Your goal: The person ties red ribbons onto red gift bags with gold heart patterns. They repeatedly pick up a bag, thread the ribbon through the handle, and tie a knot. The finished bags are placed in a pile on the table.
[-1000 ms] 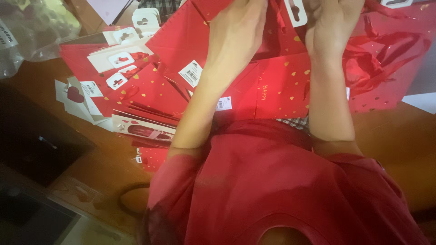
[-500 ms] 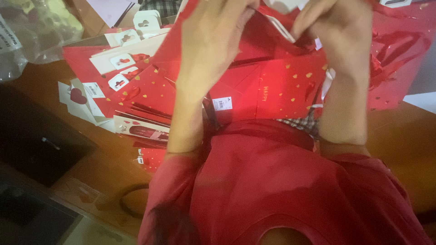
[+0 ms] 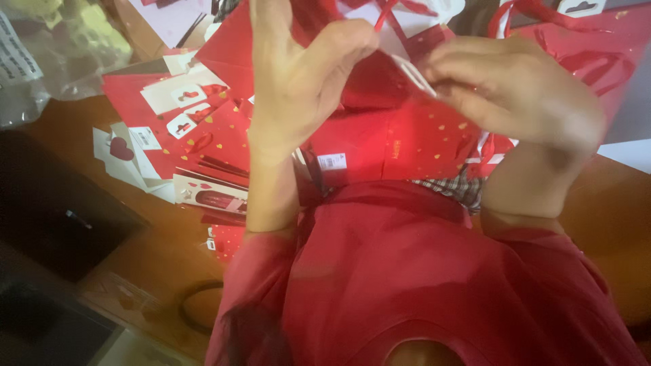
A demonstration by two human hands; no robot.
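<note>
Pinching a white tag [image 3: 413, 73] between its fingers, your right hand [image 3: 515, 88] hovers over a red bag [image 3: 393, 139]. Your left hand [image 3: 298, 74] curls beside it; you cannot tell what it grips. More bags [image 3: 196, 129] lie left.

I've got one view only, head cam, worn up top and looking steeply down past my own red shirt [image 3: 420, 285] at the bottom edge. It faces fwd over a wooden table [image 3: 74, 135], v. close: my left hand [image 3: 298, 88] and right hand [image 3: 522, 95] fill the upper half, partly blurred. The frame reaches the table's far side at top. No 2nd view, so no overlap.
</note>
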